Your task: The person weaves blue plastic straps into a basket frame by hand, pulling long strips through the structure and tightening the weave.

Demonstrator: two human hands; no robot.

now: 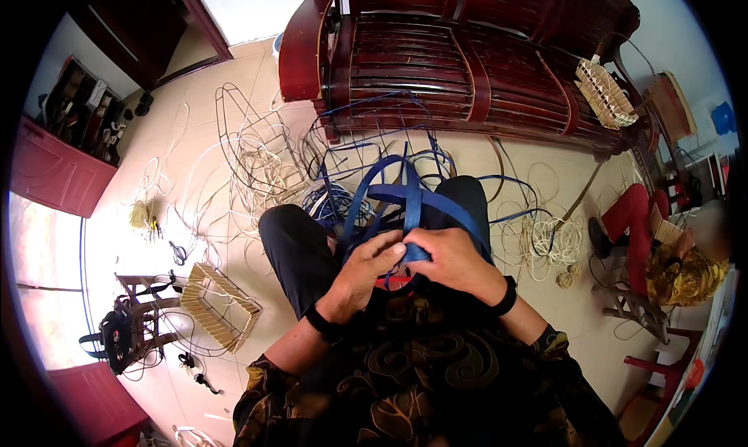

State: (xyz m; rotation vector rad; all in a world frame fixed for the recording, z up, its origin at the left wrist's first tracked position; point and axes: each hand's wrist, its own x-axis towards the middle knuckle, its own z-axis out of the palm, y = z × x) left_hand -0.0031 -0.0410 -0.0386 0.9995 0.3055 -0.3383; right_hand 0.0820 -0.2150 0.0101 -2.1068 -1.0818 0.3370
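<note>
Blue flat weaving strips [413, 205] loop and cross above my lap, between my knees. My left hand [369, 266] is closed, its thumb and fingers pinching a strip from the left side. My right hand [452, 258] is closed on the same blue strip, close against the left hand, where the strip is folded or wrapped. Just beyond my knees stands a wire frame [374, 147] partly wound with blue strip. A tangle of blue and white strips [331, 201] lies by my left knee. Something red shows below my hands, mostly hidden.
A dark red wooden bench [413, 65] spans the back, with a woven basket [606, 92] at its right end. Loose cream strips [257, 166] and a coil [555, 240] lie on the floor. A rectangular basket frame [220, 307] sits left. Another person [662, 252] sits at right.
</note>
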